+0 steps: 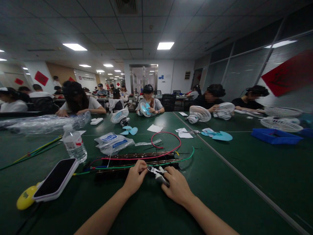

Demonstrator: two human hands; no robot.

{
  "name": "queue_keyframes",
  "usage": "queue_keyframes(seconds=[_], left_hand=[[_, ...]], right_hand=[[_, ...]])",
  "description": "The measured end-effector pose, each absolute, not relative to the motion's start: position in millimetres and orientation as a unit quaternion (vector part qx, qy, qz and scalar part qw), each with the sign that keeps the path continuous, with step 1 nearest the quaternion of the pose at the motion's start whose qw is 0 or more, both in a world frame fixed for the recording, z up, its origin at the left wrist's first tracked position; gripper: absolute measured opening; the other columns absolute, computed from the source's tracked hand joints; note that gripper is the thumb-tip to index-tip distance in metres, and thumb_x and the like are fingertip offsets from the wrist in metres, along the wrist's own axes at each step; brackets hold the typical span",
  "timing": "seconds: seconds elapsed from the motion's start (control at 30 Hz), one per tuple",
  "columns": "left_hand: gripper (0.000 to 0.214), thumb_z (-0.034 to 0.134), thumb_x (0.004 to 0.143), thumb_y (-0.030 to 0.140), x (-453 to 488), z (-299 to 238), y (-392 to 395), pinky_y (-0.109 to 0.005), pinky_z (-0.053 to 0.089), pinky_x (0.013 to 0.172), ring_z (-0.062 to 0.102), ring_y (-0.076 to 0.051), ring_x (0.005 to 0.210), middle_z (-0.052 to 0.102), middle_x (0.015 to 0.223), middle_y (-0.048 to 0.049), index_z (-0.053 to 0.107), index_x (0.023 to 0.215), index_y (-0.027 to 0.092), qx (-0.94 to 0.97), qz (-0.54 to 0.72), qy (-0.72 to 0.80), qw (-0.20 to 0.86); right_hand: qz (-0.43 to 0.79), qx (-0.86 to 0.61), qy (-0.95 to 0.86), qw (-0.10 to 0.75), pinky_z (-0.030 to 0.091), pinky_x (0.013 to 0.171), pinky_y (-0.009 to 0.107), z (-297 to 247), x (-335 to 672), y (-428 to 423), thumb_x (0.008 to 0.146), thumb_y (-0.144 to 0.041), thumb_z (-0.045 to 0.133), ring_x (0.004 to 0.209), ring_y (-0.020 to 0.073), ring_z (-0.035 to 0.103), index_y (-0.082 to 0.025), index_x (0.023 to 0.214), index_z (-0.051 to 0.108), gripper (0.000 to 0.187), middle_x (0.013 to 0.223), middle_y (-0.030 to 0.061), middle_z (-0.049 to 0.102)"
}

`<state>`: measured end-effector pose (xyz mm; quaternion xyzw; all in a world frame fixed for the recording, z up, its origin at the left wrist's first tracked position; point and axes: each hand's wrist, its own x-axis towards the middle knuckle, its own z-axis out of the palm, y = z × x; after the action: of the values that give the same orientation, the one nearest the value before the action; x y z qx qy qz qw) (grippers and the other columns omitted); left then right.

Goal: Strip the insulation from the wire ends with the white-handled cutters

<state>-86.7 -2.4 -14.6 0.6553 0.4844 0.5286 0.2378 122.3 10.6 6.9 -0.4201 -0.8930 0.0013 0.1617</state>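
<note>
In the head view, a pair of pliers with grey handles is gripped in my right hand. Its jaws point left, towards the fingertips of my left hand. Those fingers are pinched together beside the jaws, and whatever lies between them is too small to make out. Just beyond both hands lies a black assembly with long copper-coloured bars. Across it run a red cable that loops up at its far end and a green cable. A thin black strip rises near the pliers.
A phone leans by a water bottle on the left, near a yellow object. Plastic bags, fan blades and a blue tray lie farther off on the green table. Several people work opposite.
</note>
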Motion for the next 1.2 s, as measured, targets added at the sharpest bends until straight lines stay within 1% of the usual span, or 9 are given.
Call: queue_keyframes(seconds=[0.23, 0.4, 0.6, 0.73, 1.0, 1.1, 1.2], left_hand=[[0.012, 0.053, 0.080, 0.015, -86.8, -16.7, -1.7, -0.026, 0.049, 0.071, 0.066, -0.016, 0.077, 0.063, 0.078, 0.0006, 0.049, 0.090, 0.020, 0.653, 0.529, 0.480, 0.253], [0.012, 0.054, 0.080, 0.014, -87.9, -18.5, 0.2, -0.026, 0.049, 0.074, 0.066, -0.016, 0.079, 0.063, 0.080, -0.0001, 0.049, 0.089, 0.020, 0.651, 0.534, 0.473, 0.261], [0.012, 0.054, 0.080, 0.014, -88.6, -20.2, 2.0, -0.027, 0.050, 0.073, 0.066, -0.017, 0.078, 0.063, 0.078, -0.0003, 0.049, 0.090, 0.020, 0.651, 0.530, 0.475, 0.264], [0.012, 0.054, 0.080, 0.015, -88.4, -21.0, 1.6, -0.028, 0.050, 0.075, 0.066, -0.017, 0.081, 0.064, 0.081, -0.0009, 0.049, 0.090, 0.020, 0.651, 0.533, 0.471, 0.267], [0.012, 0.054, 0.080, 0.016, -88.8, -19.5, 1.2, -0.030, 0.051, 0.079, 0.066, -0.018, 0.086, 0.065, 0.084, -0.0014, 0.049, 0.091, 0.020, 0.648, 0.540, 0.458, 0.280], [0.014, 0.055, 0.080, 0.017, -89.2, -20.7, 2.5, -0.031, 0.052, 0.078, 0.067, -0.018, 0.084, 0.066, 0.083, -0.0016, 0.049, 0.091, 0.020, 0.647, 0.537, 0.466, 0.275], [0.015, 0.055, 0.079, 0.016, -89.2, -23.1, 3.9, -0.031, 0.052, 0.079, 0.067, -0.018, 0.085, 0.066, 0.084, -0.0020, 0.048, 0.092, 0.020, 0.643, 0.537, 0.472, 0.274]], right_hand=[[0.009, -0.422, -0.892, 0.159, 0.038, 0.085, 0.031, 3.7, 121.8, 12.3, 0.074, -0.029, 0.054, 0.097, 0.0201, 0.048, -0.019, 0.092, 0.061, 0.021, 0.107, 0.0072, 0.054], [0.002, -0.426, -0.892, 0.152, 0.039, 0.085, 0.030, 1.6, 121.2, 14.1, 0.075, -0.030, 0.054, 0.095, 0.0198, 0.050, -0.019, 0.091, 0.061, 0.021, 0.106, 0.0071, 0.056], [-0.010, -0.444, -0.888, 0.117, 0.040, 0.076, 0.027, 5.1, 118.3, 11.6, 0.078, -0.033, 0.050, 0.089, 0.0191, 0.053, -0.020, 0.086, 0.063, 0.020, 0.098, 0.0064, 0.059], [-0.012, -0.455, -0.884, 0.105, 0.040, 0.073, 0.026, 5.7, 117.0, 9.8, 0.078, -0.035, 0.049, 0.087, 0.0185, 0.053, -0.020, 0.085, 0.063, 0.021, 0.096, 0.0066, 0.059], [-0.008, -0.442, -0.885, 0.147, 0.039, 0.077, 0.027, 3.0, 122.5, 11.7, 0.077, -0.031, 0.050, 0.090, 0.0181, 0.051, -0.020, 0.085, 0.061, 0.018, 0.100, 0.0063, 0.057], [-0.011, -0.426, -0.890, 0.162, 0.038, 0.082, 0.029, 4.6, 125.4, 12.9, 0.075, -0.029, 0.052, 0.094, 0.0191, 0.049, -0.020, 0.087, 0.061, 0.018, 0.107, 0.0068, 0.055], [-0.024, -0.414, -0.895, 0.166, 0.036, 0.084, 0.032, 5.4, 125.6, 13.1, 0.073, -0.029, 0.055, 0.097, 0.0207, 0.047, -0.019, 0.090, 0.060, 0.020, 0.108, 0.0074, 0.053]])
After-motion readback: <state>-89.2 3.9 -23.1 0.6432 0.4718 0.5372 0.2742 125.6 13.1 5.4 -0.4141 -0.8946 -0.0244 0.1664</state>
